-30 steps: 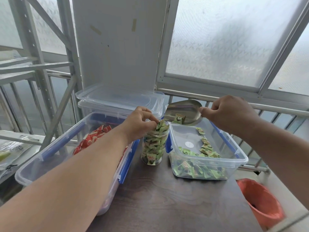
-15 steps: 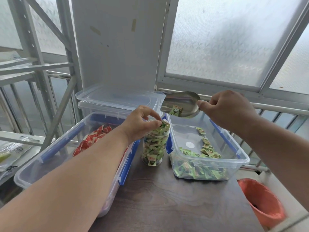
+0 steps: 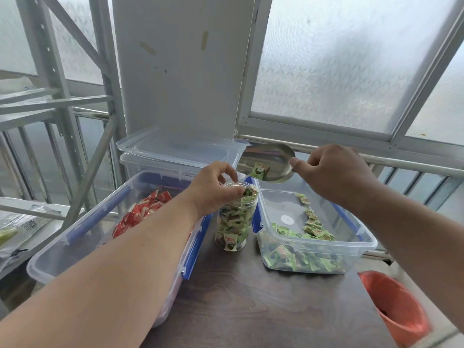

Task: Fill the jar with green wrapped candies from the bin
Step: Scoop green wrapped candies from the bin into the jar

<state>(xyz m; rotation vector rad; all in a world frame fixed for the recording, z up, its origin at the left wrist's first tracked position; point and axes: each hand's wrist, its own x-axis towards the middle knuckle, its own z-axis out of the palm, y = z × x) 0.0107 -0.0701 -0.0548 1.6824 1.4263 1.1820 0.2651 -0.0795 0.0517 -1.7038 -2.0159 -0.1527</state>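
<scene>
A clear jar (image 3: 234, 223) stands upright on the dark table, packed to the rim with green wrapped candies. My left hand (image 3: 214, 188) grips the jar's rim, fingers curled over its left side. My right hand (image 3: 334, 172) holds a metal scoop (image 3: 270, 162) tilted just above and right of the jar mouth; one green candy (image 3: 259, 170) lies near the scoop's lip. The clear bin (image 3: 361, 241) with blue clips sits right of the jar, green candies heaped along its near side.
A larger clear bin (image 3: 82, 227) with red wrapped candies lies left of the jar, under my left forearm. Stacked lidded containers (image 3: 175, 156) stand behind. An orange bucket (image 3: 399, 305) sits off the table's right edge. Metal shelving stands at the left.
The scoop has risen from over the bin to above the jar mouth and tipped toward it. My left hand stays on the jar rim.
</scene>
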